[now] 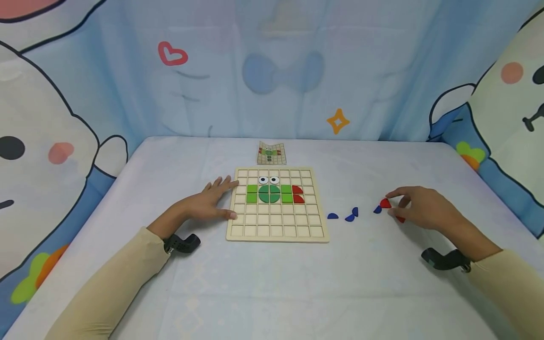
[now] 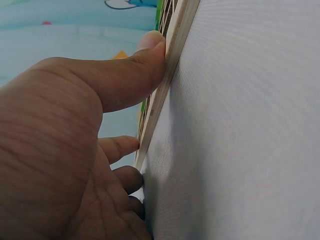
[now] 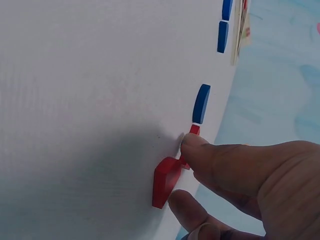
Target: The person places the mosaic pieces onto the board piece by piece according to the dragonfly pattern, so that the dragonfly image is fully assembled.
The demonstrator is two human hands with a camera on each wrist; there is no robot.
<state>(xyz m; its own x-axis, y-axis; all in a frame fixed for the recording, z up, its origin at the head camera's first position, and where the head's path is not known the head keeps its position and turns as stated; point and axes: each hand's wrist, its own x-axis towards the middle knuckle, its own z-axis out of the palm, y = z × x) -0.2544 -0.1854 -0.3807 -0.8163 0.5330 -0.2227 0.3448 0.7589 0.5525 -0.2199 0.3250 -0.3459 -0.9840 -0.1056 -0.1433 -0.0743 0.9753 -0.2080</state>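
Note:
My left hand (image 1: pixel 207 204) rests spread at the left edge of a wooden grid board (image 1: pixel 276 231). In the left wrist view its thumb (image 2: pixel 150 57) presses on the board's rim. On the grid lie green squares (image 1: pixel 252 193), dark green quarter circles (image 1: pixel 269 193), two eye discs (image 1: pixel 269 180) and two red quarter circles (image 1: pixel 298 194). To the right of the board, my right hand (image 1: pixel 427 208) pinches a red quarter-circle piece (image 1: pixel 385 203) at the tabletop between thumb and index finger. Another red piece (image 3: pixel 166 182) lies beneath that hand.
Several blue half-round pieces (image 1: pixel 333 216) lie between the board and my right hand, one blue piece (image 1: pixel 377 209) right beside the pinched red one. Behind the board lies a small picture card (image 1: pixel 272 154). A printed curtain (image 1: pixel 280 108) hangs behind the white-covered table (image 1: pixel 272 283).

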